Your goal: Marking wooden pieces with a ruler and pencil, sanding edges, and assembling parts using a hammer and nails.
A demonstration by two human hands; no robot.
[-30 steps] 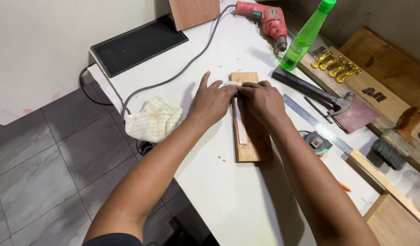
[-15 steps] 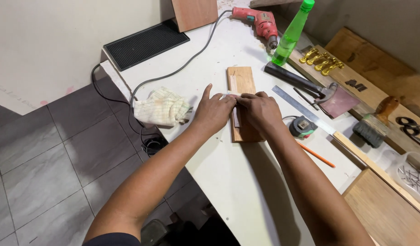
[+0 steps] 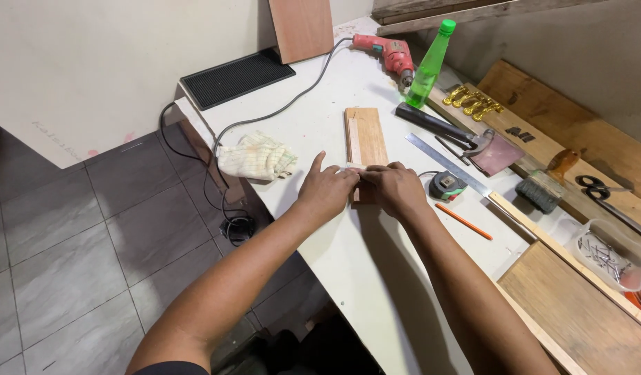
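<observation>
The wooden block lies flat on the white table, its near end under both hands. In the head view the left hand presses on that end with its forefinger stretched out, and the right hand meets it fingertip to fingertip, pinching a thin pale strip that runs along the block. Beside the block lie a tape measure and a steel ruler. Even pressure would likely keep the strip straight.

Both arms stretched forward, left hand and right hand side by side, fingertips meeting.
</observation>
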